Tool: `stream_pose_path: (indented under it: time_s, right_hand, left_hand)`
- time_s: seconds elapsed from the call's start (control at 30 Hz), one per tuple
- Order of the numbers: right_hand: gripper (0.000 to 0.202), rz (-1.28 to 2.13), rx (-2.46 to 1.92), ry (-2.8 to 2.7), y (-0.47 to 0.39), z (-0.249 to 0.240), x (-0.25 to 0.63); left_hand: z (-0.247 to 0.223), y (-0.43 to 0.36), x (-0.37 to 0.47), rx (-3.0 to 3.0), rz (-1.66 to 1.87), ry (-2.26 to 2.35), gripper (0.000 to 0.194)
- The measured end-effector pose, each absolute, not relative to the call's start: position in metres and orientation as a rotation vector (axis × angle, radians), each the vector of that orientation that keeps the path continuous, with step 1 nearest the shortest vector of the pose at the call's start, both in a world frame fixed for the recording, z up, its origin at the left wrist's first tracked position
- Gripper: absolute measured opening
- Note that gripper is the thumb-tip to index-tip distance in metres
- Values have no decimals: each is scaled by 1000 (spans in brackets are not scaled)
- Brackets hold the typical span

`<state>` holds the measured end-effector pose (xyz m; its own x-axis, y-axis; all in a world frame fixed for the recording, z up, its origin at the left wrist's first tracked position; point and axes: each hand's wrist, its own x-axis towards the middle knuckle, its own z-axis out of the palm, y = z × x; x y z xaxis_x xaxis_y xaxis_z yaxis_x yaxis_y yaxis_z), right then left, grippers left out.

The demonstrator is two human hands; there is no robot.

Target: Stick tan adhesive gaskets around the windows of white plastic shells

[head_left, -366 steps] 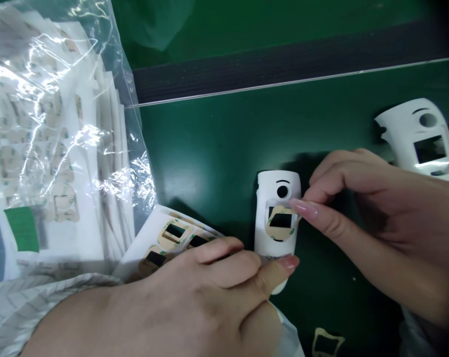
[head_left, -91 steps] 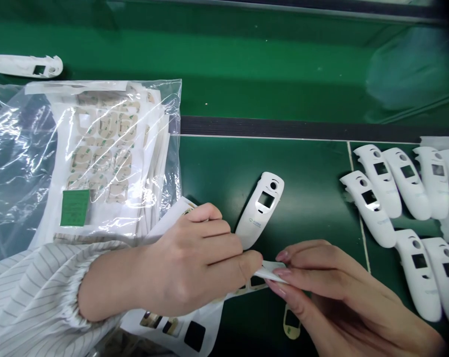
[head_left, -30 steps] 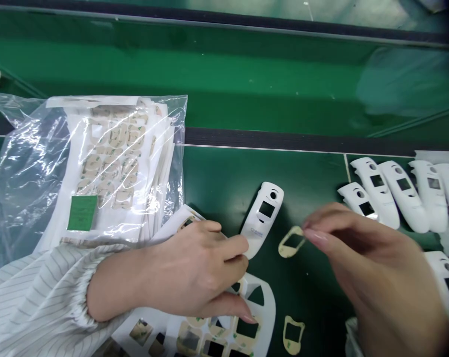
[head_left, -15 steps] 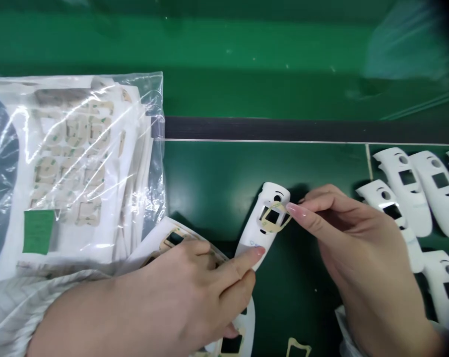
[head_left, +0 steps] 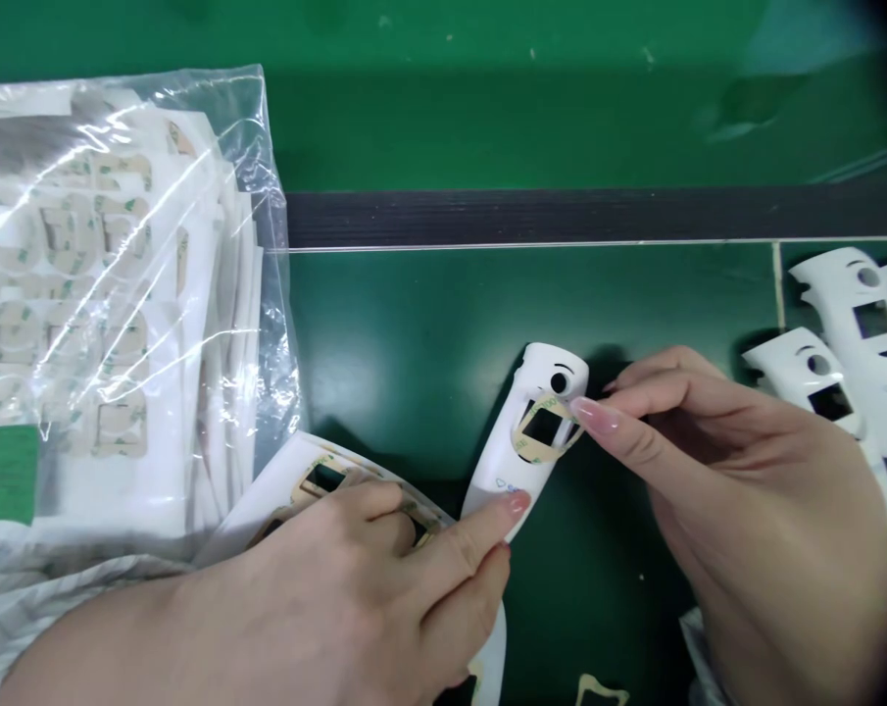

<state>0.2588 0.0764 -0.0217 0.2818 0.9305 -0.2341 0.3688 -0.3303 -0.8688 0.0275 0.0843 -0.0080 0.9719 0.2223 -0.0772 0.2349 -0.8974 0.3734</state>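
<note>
While my right hand [head_left: 752, 480] has the tan frame [head_left: 529, 446] pinched, a wrist tilt could skew it
the white casing [head_left: 487, 485] lies at four o'clock; my left hand [head_left: 355, 598] rests a fingertip there, any grip hidden; off-centre pressure could pivot it

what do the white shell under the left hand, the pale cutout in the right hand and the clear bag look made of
White oblong shell: probably moulded plastic, satin, with smooth curves and clean openings.
Beige frame-shaped cutout: likely thin adhesive film or paper, matt, green-printed.
Clear crinkled bag: glossy plastic film, creased with bright glare.
</note>
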Motion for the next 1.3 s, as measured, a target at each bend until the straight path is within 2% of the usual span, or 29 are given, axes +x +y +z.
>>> stream_pose_path:
  time_s: [1.3]
  right_hand:
    - [15, 954, -1836, -1199, 77, -23, 256]
  left_hand:
    - [-11, 83, 26, 2705, -27, 330, 39]
